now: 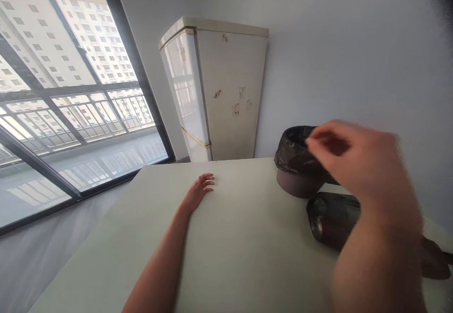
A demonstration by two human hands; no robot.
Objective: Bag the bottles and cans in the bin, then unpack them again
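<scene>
Bin first: the small bin (296,183) stands on the table (244,242), just past my right hand's (361,159) fingertips, its rim partly behind them. From here I'd call it light and fairly stiff, probably thin plastic, not fragile; best hold is the bare lower wall, since the black liner (290,156) folded over the rim looks soft, slippery and easy to tear or drag loose. My right thumb and forefinger are brought together at the liner's edge (blurred, so I can't tell if film is pinched between them). My left hand (198,193) lies released on the tabletop, fingers loosely curled, nothing in it, well apart from the bin. Nearer than the bin, beside my right wrist and partly hidden by it, a dark bundle (327,216) lies on its side, rounded and glossy with crinkled film; I'd guess it squashes, so take it round the middle. A brownish crumpled piece (436,258) shows beyond the right forearm, material unclear. Bin wall is matte, dull brown, rounded; liner is thin, wrinkled, semi-sheen; tabletop is flat, pale green, smooth.
</scene>
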